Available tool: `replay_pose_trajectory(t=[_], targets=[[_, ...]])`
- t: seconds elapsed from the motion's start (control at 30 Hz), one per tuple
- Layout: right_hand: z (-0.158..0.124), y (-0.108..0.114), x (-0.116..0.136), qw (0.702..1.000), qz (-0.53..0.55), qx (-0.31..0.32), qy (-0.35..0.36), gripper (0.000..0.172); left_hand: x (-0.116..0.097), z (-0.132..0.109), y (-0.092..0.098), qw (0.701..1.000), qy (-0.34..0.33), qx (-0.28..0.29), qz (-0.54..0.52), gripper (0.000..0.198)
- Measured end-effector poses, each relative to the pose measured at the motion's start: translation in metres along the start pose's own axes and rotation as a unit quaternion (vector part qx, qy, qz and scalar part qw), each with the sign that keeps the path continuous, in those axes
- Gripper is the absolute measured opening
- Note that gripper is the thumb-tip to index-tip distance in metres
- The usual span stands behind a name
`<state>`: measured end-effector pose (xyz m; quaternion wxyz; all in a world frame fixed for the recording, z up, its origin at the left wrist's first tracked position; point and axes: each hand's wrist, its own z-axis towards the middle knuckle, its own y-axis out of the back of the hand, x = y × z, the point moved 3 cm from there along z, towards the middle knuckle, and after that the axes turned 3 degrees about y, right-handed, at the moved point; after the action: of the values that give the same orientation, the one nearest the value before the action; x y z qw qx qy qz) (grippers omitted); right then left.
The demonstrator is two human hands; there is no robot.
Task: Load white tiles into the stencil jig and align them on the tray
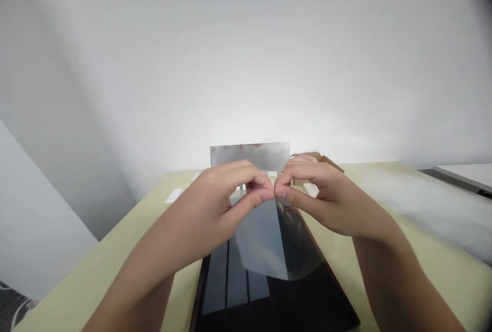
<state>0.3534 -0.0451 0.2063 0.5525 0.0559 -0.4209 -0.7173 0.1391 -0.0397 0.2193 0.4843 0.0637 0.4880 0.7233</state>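
Film sheet (261, 240) pinched at its top edge between thumb and fingertips of left hand (207, 209) and right hand (330, 199), both closed on it; sheet hangs over dark tablet (307, 291), edge grip leaving its face free of fingers; metal plate (249, 155) stands beyond tablet

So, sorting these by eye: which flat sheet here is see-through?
The clear film pinched between the left hand and right hand; the black panel beneath it and the grey metal plate behind are not.
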Motion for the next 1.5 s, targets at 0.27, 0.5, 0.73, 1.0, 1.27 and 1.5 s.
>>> replay_pose_trajectory(t=[0.27, 0.5, 0.73, 1.0, 1.27, 1.5], targets=[[0.001, 0.003, 0.001, 0.994, 0.106, 0.003, -0.007, 0.01, -0.009, 0.001, 0.003, 0.997, -0.059, -0.054, -0.013, 0.01], [0.0, 0.001, 0.005, 0.994, 0.109, -0.016, -0.023, 0.011, -0.012, 0.0, 0.003, 0.992, -0.099, -0.077, -0.011, 0.016], [-0.002, 0.003, 0.007, 0.986, 0.158, -0.015, -0.043, 0.009, -0.015, -0.004, 0.003, 0.98, -0.19, -0.055, -0.006, 0.036], [-0.005, 0.002, 0.006, 0.968, 0.248, 0.002, -0.049, 0.008, -0.017, -0.006, 0.002, 0.969, -0.235, -0.074, -0.004, 0.032], [-0.004, 0.001, 0.006, 0.952, 0.301, 0.012, -0.059, 0.01, -0.018, -0.007, 0.003, 0.965, -0.248, -0.083, -0.003, 0.032], [-0.004, -0.001, 0.006, 0.941, 0.332, 0.019, -0.069, 0.009, -0.019, -0.007, 0.003, 0.963, -0.254, -0.088, -0.017, 0.042]])
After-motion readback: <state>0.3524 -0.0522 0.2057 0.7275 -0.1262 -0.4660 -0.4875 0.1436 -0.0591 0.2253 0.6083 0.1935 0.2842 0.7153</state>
